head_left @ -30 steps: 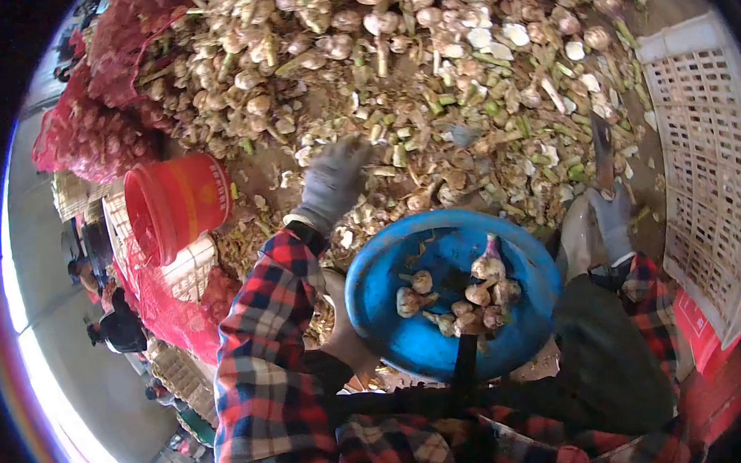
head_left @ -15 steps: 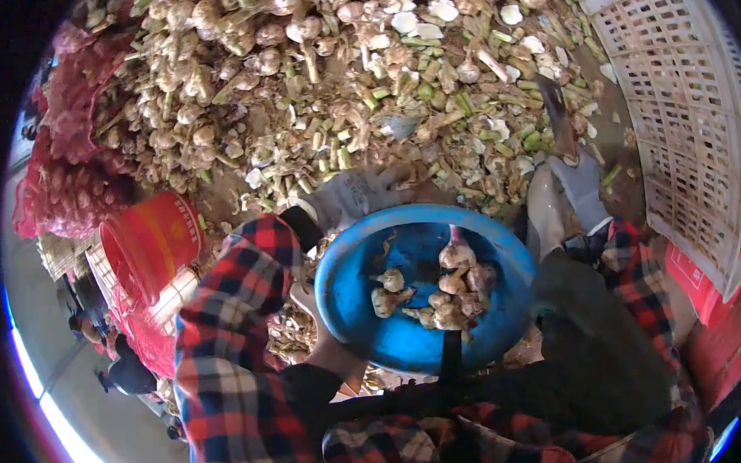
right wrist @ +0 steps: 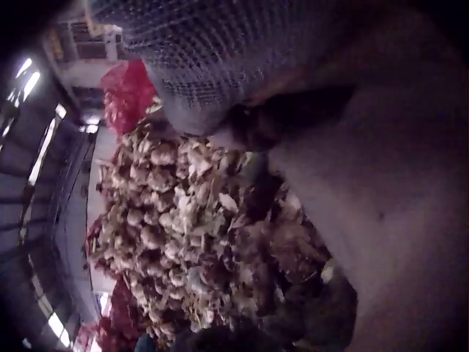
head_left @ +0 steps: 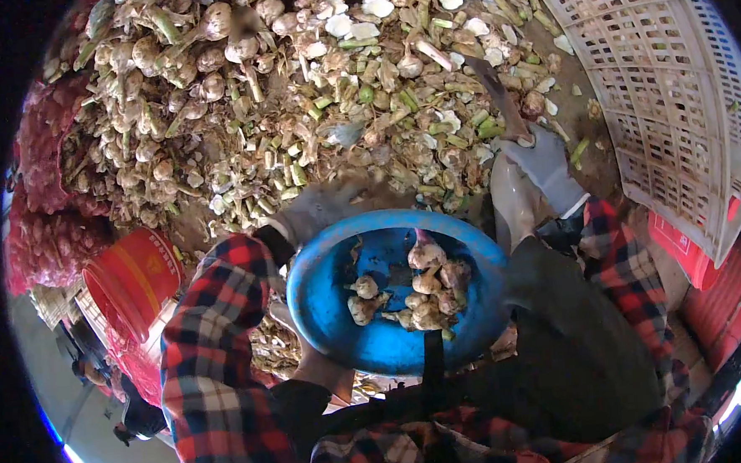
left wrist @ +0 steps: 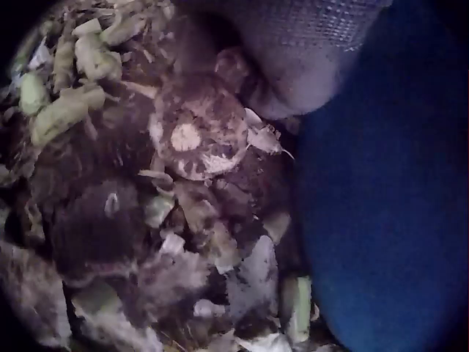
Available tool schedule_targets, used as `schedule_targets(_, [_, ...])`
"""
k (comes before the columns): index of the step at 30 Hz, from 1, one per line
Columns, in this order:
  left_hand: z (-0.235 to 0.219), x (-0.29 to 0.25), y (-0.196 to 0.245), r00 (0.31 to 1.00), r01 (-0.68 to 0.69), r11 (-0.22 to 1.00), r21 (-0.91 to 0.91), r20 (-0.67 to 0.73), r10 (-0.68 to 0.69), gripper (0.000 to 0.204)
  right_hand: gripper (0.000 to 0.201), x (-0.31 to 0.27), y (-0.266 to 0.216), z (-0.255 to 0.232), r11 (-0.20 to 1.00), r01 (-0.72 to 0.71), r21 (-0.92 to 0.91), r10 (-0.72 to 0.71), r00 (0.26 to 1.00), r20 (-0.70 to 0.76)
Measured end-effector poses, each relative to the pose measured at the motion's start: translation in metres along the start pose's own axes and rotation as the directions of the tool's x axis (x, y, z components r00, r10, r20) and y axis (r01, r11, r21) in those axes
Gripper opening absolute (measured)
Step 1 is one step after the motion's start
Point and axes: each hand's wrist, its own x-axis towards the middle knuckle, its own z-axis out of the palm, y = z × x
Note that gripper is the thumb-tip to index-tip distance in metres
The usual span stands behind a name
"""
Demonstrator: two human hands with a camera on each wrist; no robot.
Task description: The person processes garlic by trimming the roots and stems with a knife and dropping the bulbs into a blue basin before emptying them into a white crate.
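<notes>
In the head view my gloved left hand (head_left: pixel 323 209) reaches over the garlic debris just beyond the far rim of the blue basin (head_left: pixel 309 335), its fingers blurred. The left wrist view has the glove (left wrist: pixel 300 59) against a garlic bulb (left wrist: pixel 198 128), root end toward the camera; whether the fingers close round it is unclear. Several bulbs (head_left: pixel 428 300) lie inside the basin. My gloved right hand (head_left: pixel 543 168) grips a knife (head_left: pixel 497 95), its blade pointing away over the trimmings. The glove (right wrist: pixel 205 73) fills the top of the right wrist view.
A garlic heap (head_left: pixel 162 100) spreads across the far left, with cut stems and peelings beside it. A red bucket (head_left: pixel 134 277) and red mesh bags (head_left: pixel 52 240) are at left. A white slatted crate (head_left: pixel 656 91) stands at right.
My left hand has come down from over the peelings to beside the basin's far rim. The head view has shifted, moving the basin and crate leftward. The knife remains in my right hand.
</notes>
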Motion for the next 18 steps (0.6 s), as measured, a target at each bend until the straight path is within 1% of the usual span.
schedule_targets(1, [0.006, -0.007, -0.003, 0.998, -0.011, 0.998, -0.065, -0.064, 0.007, 0.051, 0.05, -0.001, -0.003, 0.005, 1.0, 0.0, 0.001, 0.0, 1.0, 0.003])
schedule_targets(2, [0.003, -0.012, -0.002, 0.992, -0.03, 0.991, -0.127, -0.127, 0.013, 0.051, 0.049, -0.004, -0.008, 0.01, 0.977, 0.16, -0.139, -0.161, 0.987, 0.004])
schedule_targets(3, [0.0, -0.02, 0.0, 1.0, 0.013, 0.999, -0.033, -0.011, -0.014, 0.052, 0.048, -0.005, -0.014, 0.016, 0.909, 0.314, -0.274, -0.319, 0.947, 0.027])
schedule_targets(4, [-0.003, -0.027, 0.002, 0.993, 0.048, 0.997, 0.068, 0.1, -0.054, 0.053, 0.048, -0.004, -0.022, 0.022, 0.907, 0.323, -0.27, -0.326, 0.945, 0.032])
schedule_targets(5, [-0.006, -0.031, 0.007, 0.993, 0.057, 0.996, 0.069, 0.101, -0.064, 0.053, 0.044, -0.003, -0.035, 0.024, 0.826, 0.482, -0.291, -0.456, 0.876, 0.156])
schedule_targets(6, [-0.009, -0.034, 0.013, 0.985, 0.102, 0.991, 0.092, 0.127, -0.114, 0.054, 0.039, -0.003, -0.046, 0.026, 0.723, 0.627, -0.29, -0.564, 0.778, 0.277])
schedule_targets(7, [-0.01, -0.038, 0.018, 0.975, 0.146, 0.983, 0.115, 0.152, -0.163, 0.056, 0.039, -0.005, -0.055, 0.03, 0.719, 0.633, -0.286, -0.569, 0.773, 0.28])
schedule_targets(8, [0.005, -0.044, 0.018, 0.984, 0.145, 0.968, 0.204, 0.075, -0.163, 0.058, 0.034, -0.007, -0.062, 0.035, 0.597, 0.686, -0.417, -0.579, 0.728, 0.368])
schedule_targets(9, [0.019, -0.044, 0.015, 0.983, 0.152, 0.967, 0.205, 0.074, -0.171, 0.058, 0.029, -0.009, -0.067, 0.038, 0.448, 0.723, -0.526, -0.569, 0.685, 0.456])
schedule_targets(10, [0.026, -0.041, 0.016, 0.96, 0.279, 0.957, 0.077, 0.004, -0.28, 0.056, 0.027, -0.011, -0.07, 0.039, 0.433, 0.707, -0.56, -0.536, 0.701, 0.471])
schedule_targets(11, [0.035, -0.039, 0.017, 0.918, 0.39, 0.919, -0.064, -0.051, -0.393, 0.055, 0.027, -0.013, -0.071, 0.041, 0.428, 0.712, -0.557, -0.536, 0.696, 0.477])
schedule_targets(12, [0.037, -0.032, 0.012, 0.946, 0.322, 0.947, 0.014, -0.043, -0.321, 0.047, 0.028, -0.013, -0.071, 0.041, 0.43, 0.707, -0.562, -0.541, 0.7, 0.467])
schedule_targets(13, [0.038, -0.032, 0.007, 0.944, 0.327, 0.945, 0.009, -0.052, -0.326, 0.047, 0.03, -0.012, -0.071, 0.04, 0.43, 0.701, -0.569, -0.545, 0.704, 0.456])
schedule_targets(14, [0.017, -0.033, 0.01, 0.916, 0.394, 0.918, -0.055, -0.057, -0.396, 0.044, 0.03, -0.014, -0.071, 0.04, 0.424, 0.705, -0.568, -0.542, 0.7, 0.465])
schedule_targets(15, [0.006, -0.036, 0.012, 0.882, 0.459, 0.881, -0.117, -0.056, -0.467, 0.041, 0.032, -0.015, -0.072, 0.04, 0.432, 0.682, -0.591, -0.512, 0.724, 0.462])
schedule_targets(16, [0.013, -0.045, 0.002, 0.822, 0.442, 0.844, -0.305, -0.24, -0.517, 0.044, 0.034, -0.013, -0.074, 0.039, 0.437, 0.656, -0.615, -0.488, 0.747, 0.451])
schedule_targets(17, [0.019, -0.06, -0.004, 0.697, 0.461, 0.819, -0.342, -0.432, -0.572, 0.05, 0.034, -0.012, -0.075, 0.041, 0.432, 0.662, -0.613, -0.498, 0.741, 0.45])
schedule_targets(18, [0.023, -0.063, -0.009, 0.543, 0.24, 0.625, -0.743, -0.431, -0.721, 0.049, 0.033, -0.012, -0.076, 0.044, 0.442, 0.656, -0.612, -0.491, 0.748, 0.447])
